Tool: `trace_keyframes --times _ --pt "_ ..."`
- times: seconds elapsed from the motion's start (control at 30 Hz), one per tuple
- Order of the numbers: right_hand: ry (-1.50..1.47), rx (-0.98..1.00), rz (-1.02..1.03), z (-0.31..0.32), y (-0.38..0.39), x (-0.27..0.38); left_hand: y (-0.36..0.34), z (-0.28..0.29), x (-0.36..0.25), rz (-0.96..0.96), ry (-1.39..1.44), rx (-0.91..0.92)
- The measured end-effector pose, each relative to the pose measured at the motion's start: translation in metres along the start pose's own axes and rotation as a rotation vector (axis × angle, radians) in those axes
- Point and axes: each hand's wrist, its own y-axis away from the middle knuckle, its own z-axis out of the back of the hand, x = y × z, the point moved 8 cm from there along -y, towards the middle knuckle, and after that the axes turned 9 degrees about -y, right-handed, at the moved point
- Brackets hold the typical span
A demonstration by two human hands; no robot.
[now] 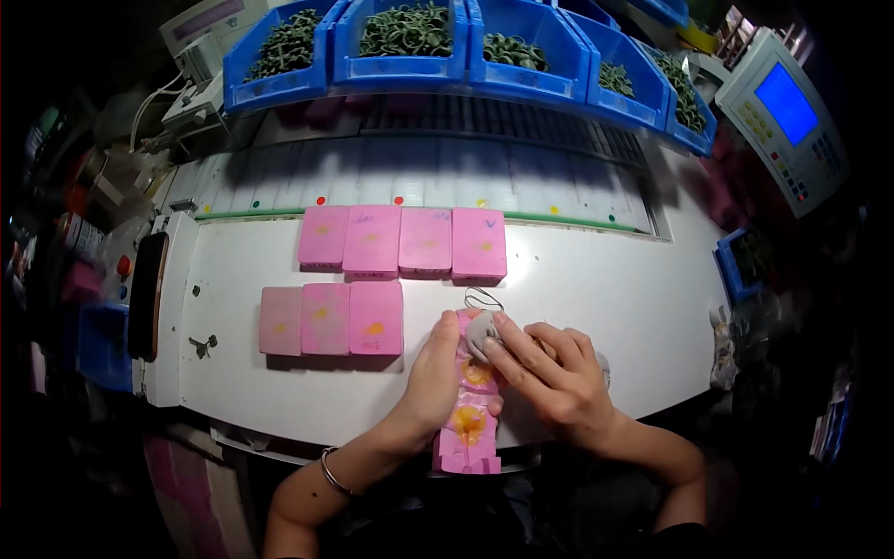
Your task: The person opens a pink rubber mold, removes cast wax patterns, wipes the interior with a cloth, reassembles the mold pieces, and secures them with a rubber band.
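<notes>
My left hand (432, 371) is closed on the left side of an opened pink rubber mould (468, 455), which stands out over the table's near edge. Yellow-orange stains mark the hollows in its inner face. My right hand (563, 377) grips a grey rounded pouch (481, 337) between thumb and fingers and presses it against the upper part of the mould. A thin dark cord loop (484, 299) lies just beyond the pouch. Fingers hide part of the pouch and the mould's upper end.
Pink mould blocks stand in two rows on the white table (596, 307): a back row (371, 240) and a front row (328, 320). Blue bins (400, 70) of small dark green pieces line the back. A control panel (787, 121) stands right, a phone (149, 296) left.
</notes>
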Motion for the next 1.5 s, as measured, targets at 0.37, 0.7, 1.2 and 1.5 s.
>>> trace_keyframes --times 0.37,0.7,1.2,1.5 --pt "-0.065 0.069 -0.002 -0.007 -0.008 0.005 0.002 0.007 0.005 0.041 0.065 -0.019" --pt "0.046 -0.046 0.079 -0.006 -0.002 0.025 -0.007 0.024 0.009 -0.120 -0.045 -0.187" --pt "-0.331 0.019 -0.029 0.013 -0.004 0.021 0.015 0.020 -0.040 -0.646 -0.170 -0.212" --pt "-0.592 0.384 -0.120 -0.009 0.001 0.010 0.018 0.021 -0.041 -0.579 -0.152 -0.254"
